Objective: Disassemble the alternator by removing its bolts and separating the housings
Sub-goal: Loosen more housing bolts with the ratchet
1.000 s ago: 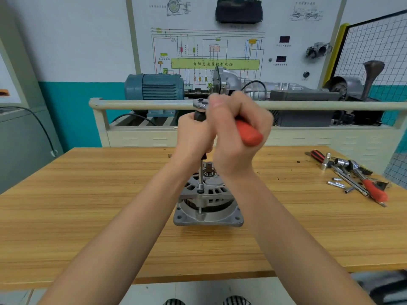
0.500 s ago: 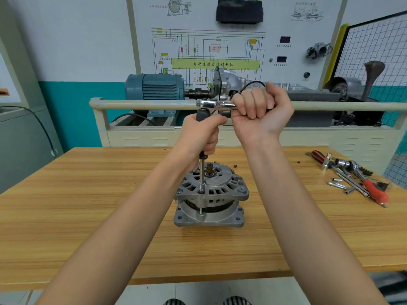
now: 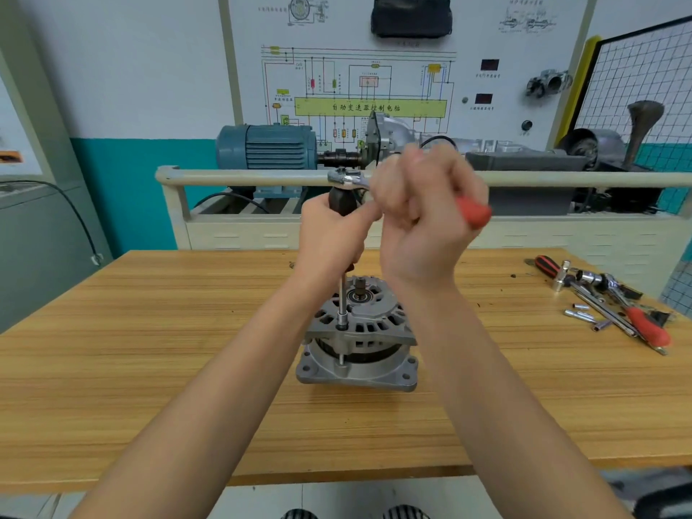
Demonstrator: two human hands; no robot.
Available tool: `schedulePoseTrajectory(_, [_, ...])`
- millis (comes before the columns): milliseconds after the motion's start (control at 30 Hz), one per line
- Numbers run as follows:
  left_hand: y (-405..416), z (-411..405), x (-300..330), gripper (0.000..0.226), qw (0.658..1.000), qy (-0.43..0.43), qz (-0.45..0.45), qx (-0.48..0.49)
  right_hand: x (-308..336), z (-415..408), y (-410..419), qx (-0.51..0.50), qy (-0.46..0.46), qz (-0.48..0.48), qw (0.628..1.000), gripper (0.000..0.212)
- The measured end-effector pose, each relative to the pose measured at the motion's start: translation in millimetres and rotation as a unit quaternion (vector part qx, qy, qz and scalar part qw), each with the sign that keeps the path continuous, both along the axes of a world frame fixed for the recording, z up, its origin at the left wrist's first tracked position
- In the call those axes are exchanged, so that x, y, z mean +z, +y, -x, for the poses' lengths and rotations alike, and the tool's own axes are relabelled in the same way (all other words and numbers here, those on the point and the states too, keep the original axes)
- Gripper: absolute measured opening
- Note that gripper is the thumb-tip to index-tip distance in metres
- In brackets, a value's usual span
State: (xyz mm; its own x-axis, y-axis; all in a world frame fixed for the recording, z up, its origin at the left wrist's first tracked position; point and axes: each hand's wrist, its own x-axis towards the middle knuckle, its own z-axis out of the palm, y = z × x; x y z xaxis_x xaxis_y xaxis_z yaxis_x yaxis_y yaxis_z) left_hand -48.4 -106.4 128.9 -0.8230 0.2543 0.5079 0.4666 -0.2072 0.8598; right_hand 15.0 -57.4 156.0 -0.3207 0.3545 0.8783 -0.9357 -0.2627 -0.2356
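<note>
Your alternator [image 3: 357,339] stands at the centre of the frame on the wooden surface [image 3: 149,368], its square flange down and the ribbed upper housing [image 3: 361,320] facing up, with the shaft end showing at the top.

Your left hand [image 3: 329,237] sits just above it. Its fingers are curled round the black grip [image 3: 341,199] of a vertical extension bar [image 3: 342,297], which runs straight down to a socket seated on a bolt [image 3: 341,327] at the left edge of the upper housing. Below that, the thin shank of the bolt shows in the gap between the two housings.

Your right hand [image 3: 423,222] is right beside the left one, slightly to its right and higher. Its fingers are closed round the red handle [image 3: 473,213] of a ratchet [image 3: 346,179], and the red end sticks out to the right of your fist. The ratchet's chrome head sits on top of the black grip. This hand is blurred, so you cannot make out each finger.

At the right edge of the frame, well apart from the alternator, a heap of loose tools [image 3: 606,297] lies on the surface: chrome sockets and red-handled pieces.

Across the upper part of the frame stands a training rig with a blue motor [image 3: 266,146] and a wiring diagram board [image 3: 370,88].
</note>
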Motion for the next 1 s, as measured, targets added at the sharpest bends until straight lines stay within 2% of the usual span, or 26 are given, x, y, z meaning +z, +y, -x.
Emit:
schedulePoseTrajectory(100, [-9, 8, 2, 0.036, 0.993, -0.026, -0.021, -0.111, 11, 3, 28, 0.149, -0.069, 0.092, 0.982, 0.05])
schedulePoseTrajectory(167, [-10, 8, 3, 0.038, 0.984, -0.034, -0.005, -0.172, 12, 10, 40, 0.251, -0.116, 0.185, 0.943, 0.047])
schedulePoseTrajectory(233, [-10, 9, 5, 0.041, 0.973, -0.044, 0.026, -0.226, 12, 15, 46, 0.308, -0.139, 0.241, 0.91, 0.044])
schedulePoseTrajectory(300, [-10, 8, 6, 0.043, 0.967, -0.059, 0.039, -0.246, 13, 18, 49, 0.321, -0.133, 0.257, 0.902, 0.044])
schedulePoseTrajectory(400, [-6, 7, 8, 0.048, 0.98, -0.084, 0.034, -0.176, 9, 14, 41, 0.26, -0.101, 0.207, 0.938, 0.046])
schedulePoseTrajectory(533, [6, -1, 10, 0.04, 0.994, -0.1, 0.012, -0.036, 0, 6, 21, 0.084, -0.03, 0.067, 0.994, 0.047])
schedulePoseTrajectory(600, [10, -4, 8, 0.03, 0.997, -0.078, 0.006, 0.009, -6, 4, 10, -0.032, 0.012, 0.011, 0.999, 0.043])
schedulePoseTrajectory(667, [10, -9, 8, 0.012, 0.999, -0.048, -0.011, 0.008, -12, 1, -1, -0.115, 0.039, -0.032, 0.992, 0.038])
schedulePoseTrajectory(767, [6, -9, 5, 0.014, 0.999, -0.026, -0.013, -0.024, -15, -1, -7, -0.127, 0.052, -0.04, 0.99, 0.038])
schedulePoseTrajectory(833, [-1, -3, 4, 0.027, 0.998, -0.038, 0.011, -0.051, -10, 0, -1, -0.084, 0.042, -0.016, 0.995, 0.039])
schedulePoseTrajectory(900, [-8, 2, 6, 0.038, 0.991, -0.056, 0.023, -0.118, -1, 2, 12, 0.026, 0.014, 0.02, 0.999, 0.044])
schedulePoseTrajectory(1000, [-16, 9, 10, 0.039, 0.97, -0.07, 0.038, -0.229, 7, 8, 37, 0.219, -0.076, 0.137, 0.963, 0.049])
